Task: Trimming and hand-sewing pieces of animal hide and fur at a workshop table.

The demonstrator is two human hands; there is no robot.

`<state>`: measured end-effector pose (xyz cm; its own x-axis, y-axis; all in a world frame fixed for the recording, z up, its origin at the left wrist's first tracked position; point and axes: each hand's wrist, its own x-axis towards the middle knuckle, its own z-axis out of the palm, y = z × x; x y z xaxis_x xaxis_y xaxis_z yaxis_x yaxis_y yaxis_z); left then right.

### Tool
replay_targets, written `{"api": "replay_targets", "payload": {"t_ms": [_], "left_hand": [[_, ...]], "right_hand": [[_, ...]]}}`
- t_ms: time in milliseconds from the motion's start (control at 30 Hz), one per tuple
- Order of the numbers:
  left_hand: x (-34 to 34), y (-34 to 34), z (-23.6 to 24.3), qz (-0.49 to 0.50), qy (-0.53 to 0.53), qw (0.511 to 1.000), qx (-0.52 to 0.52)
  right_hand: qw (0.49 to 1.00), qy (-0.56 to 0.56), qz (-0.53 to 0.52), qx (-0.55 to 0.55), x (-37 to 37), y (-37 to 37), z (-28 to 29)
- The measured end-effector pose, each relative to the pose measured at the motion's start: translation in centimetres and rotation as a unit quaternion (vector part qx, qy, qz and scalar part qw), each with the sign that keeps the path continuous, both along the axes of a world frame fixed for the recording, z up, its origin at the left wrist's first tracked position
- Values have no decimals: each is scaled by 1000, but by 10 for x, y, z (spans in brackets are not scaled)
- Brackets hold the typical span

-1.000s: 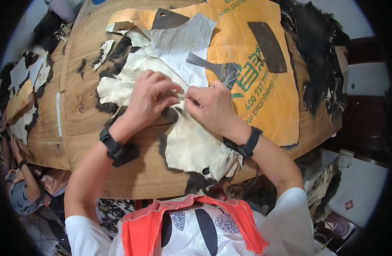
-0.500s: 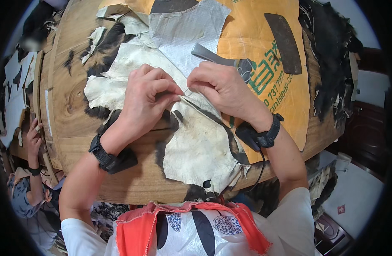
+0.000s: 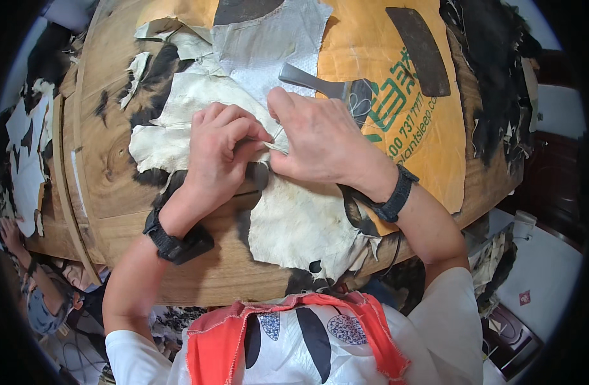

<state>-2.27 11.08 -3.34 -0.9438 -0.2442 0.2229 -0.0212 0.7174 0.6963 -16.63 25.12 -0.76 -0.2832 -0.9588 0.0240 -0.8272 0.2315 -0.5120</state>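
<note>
A fur hide point(image 3: 301, 221) lies with its pale skin side up, and dark hair shows along its edges. My left hand point(image 3: 220, 144) is closed, thumb and forefinger pinching a fold of the hide. Close against it, my right hand point(image 3: 320, 138) is curled, its thumb touching the folded edge and its forefinger bent higher up. A thin light strand shows between the hands; whatever the right fingers hold is hidden. Beyond them lies another pale hide piece point(image 3: 182, 99). A grey strap-like tool point(image 3: 313, 82) rests beside a loop of pale thread point(image 3: 360, 106).
Under the work is a wooden table point(image 3: 121, 224) with a yellow printed sheet point(image 3: 435, 163) on it. A dark curved strip point(image 3: 421, 54) and a white woven piece point(image 3: 269, 48) lie there. Dark furs point(image 3: 490, 83) hang at the right. Another person's hand point(image 3: 12, 236) is at far left.
My right hand has turned, its forefinger rising and its thumb coming down onto the fold. My left hand keeps its pinch. At far left, the other person's hand has moved down and further left.
</note>
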Motion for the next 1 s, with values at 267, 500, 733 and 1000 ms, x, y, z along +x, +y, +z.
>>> {"api": "replay_targets", "payload": {"t_ms": [267,500,733,1000], "left_hand": [[3,-3,-2,15,-2,1000,-6],[2,-2,-7,16,-9,1000,-19],[7,-7,-3,12,-30,999,9],[6,1,3,-3,-36,999,-24]], "right_hand": [[997,-3,76,-11,10,1,-5],[957,111,120,-238,11,3,-2],[873,-485,52,10,48,62,68],[912,23,-409,28,-13,215,68]]}}
